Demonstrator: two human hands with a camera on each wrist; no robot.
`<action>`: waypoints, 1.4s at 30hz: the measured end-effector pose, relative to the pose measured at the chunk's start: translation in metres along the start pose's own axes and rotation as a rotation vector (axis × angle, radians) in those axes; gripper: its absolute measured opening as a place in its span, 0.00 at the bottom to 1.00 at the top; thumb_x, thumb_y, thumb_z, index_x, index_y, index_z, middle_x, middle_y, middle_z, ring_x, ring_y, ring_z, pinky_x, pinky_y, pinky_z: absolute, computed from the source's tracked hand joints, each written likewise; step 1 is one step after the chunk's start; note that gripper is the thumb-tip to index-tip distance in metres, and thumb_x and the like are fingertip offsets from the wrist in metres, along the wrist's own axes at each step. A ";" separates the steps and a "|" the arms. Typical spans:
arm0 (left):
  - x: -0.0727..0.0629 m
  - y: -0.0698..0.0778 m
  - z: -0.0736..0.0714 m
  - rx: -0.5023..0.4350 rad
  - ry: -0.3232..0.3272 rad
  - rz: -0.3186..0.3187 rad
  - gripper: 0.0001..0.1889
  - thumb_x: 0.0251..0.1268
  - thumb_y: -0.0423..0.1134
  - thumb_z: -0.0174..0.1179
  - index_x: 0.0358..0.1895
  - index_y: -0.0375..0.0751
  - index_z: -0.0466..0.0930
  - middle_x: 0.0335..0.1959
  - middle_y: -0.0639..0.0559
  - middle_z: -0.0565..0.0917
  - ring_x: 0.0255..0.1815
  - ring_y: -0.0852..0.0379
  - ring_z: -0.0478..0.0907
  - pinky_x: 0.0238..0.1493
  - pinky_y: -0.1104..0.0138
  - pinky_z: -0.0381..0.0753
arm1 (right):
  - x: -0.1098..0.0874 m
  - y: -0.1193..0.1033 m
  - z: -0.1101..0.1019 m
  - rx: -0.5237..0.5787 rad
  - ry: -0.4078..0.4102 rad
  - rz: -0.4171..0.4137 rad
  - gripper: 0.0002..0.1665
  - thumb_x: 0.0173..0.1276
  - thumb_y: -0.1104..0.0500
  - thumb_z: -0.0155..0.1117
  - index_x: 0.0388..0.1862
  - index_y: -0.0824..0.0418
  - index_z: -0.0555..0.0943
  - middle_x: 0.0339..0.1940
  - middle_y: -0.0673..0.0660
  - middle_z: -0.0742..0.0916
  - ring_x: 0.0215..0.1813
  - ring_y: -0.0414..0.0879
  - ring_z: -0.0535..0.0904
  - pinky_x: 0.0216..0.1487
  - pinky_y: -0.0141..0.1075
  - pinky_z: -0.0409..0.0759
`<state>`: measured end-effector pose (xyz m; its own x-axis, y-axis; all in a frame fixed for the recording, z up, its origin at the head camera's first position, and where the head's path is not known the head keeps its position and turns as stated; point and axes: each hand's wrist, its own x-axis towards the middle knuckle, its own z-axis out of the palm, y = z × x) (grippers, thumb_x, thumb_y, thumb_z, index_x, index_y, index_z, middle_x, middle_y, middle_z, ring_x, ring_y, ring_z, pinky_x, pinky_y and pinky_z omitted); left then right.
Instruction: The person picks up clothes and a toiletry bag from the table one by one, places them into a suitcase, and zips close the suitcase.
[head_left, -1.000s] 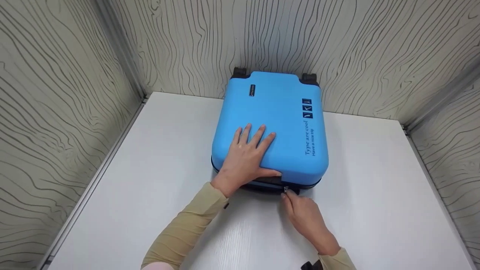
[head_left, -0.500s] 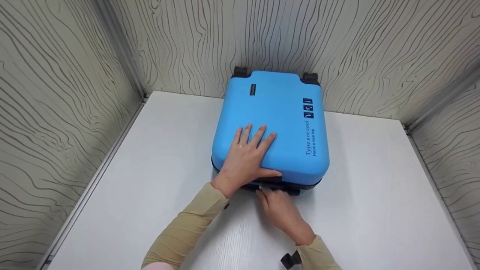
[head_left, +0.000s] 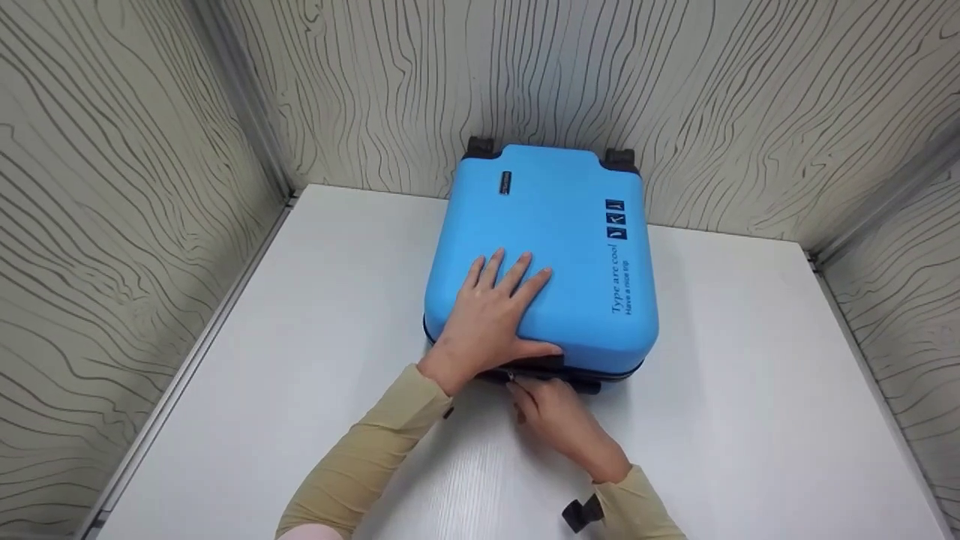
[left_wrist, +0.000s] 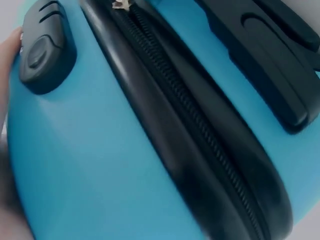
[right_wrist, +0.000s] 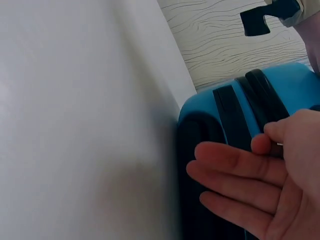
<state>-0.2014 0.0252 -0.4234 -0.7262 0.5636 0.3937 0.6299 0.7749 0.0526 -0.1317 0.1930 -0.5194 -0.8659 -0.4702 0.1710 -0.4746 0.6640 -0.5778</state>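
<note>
A light blue suitcase [head_left: 555, 225] lies flat, its lettered shell facing up. My left hand [head_left: 484, 315] rests spread on the lower left of the shell, its thumb along the front edge. At that edge my right hand [head_left: 562, 420] pinches a small zipper pull [head_left: 511, 376] between thumb and index finger; in the right wrist view its other fingers [right_wrist: 235, 185] extend loosely. A metal zipper slider [left_wrist: 121, 5] shows at the top of the left wrist view, on the black zipper [left_wrist: 185, 100]. The zipper runs between a dark lock [left_wrist: 47, 50] and a black carry handle [left_wrist: 272, 60].
The suitcase stands on a white table [head_left: 750, 390]. Its black wheels [head_left: 619, 159] sit close to the wood-grain back panel [head_left: 555, 67]. Side panels [head_left: 97, 225] with grey metal edging flank the table. A black wrist mount [head_left: 581, 514] hangs by the right sleeve [head_left: 637, 506].
My right hand has slid left along the suitcase's front edge with the zipper pull, mostly in the first half second. My left hand stays in place on the shell.
</note>
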 end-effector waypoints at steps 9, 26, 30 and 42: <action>-0.007 -0.025 -0.014 -0.180 -0.100 -0.061 0.50 0.58 0.82 0.49 0.80 0.59 0.61 0.81 0.49 0.58 0.81 0.43 0.47 0.78 0.56 0.40 | -0.023 0.013 -0.013 0.071 -0.111 0.070 0.20 0.84 0.51 0.50 0.33 0.56 0.80 0.22 0.43 0.81 0.23 0.33 0.75 0.30 0.35 0.76; -0.012 -0.056 0.000 -0.478 -0.064 -0.104 0.38 0.68 0.75 0.49 0.77 0.64 0.67 0.83 0.57 0.52 0.83 0.53 0.38 0.76 0.52 0.51 | -0.089 0.033 -0.047 0.394 -0.095 0.290 0.22 0.84 0.49 0.50 0.34 0.58 0.83 0.27 0.44 0.88 0.33 0.49 0.84 0.33 0.37 0.79; -0.020 -0.054 0.005 -0.372 -0.022 -0.025 0.40 0.69 0.76 0.46 0.78 0.60 0.65 0.82 0.54 0.54 0.83 0.50 0.40 0.78 0.55 0.42 | -0.094 0.037 -0.047 0.455 0.004 0.321 0.19 0.84 0.56 0.50 0.37 0.63 0.83 0.29 0.49 0.89 0.36 0.45 0.85 0.38 0.38 0.82; -0.036 -0.023 0.011 -0.224 0.012 0.041 0.56 0.51 0.84 0.53 0.79 0.53 0.62 0.80 0.43 0.58 0.83 0.49 0.41 0.78 0.56 0.35 | -0.104 0.063 -0.064 0.350 0.361 0.344 0.20 0.82 0.66 0.50 0.27 0.60 0.78 0.24 0.55 0.79 0.26 0.46 0.71 0.29 0.33 0.70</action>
<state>-0.1932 -0.0096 -0.4490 -0.6961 0.5888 0.4108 0.7054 0.6675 0.2386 -0.0822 0.3211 -0.5226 -0.9883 0.0045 0.1524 -0.1313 0.4833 -0.8656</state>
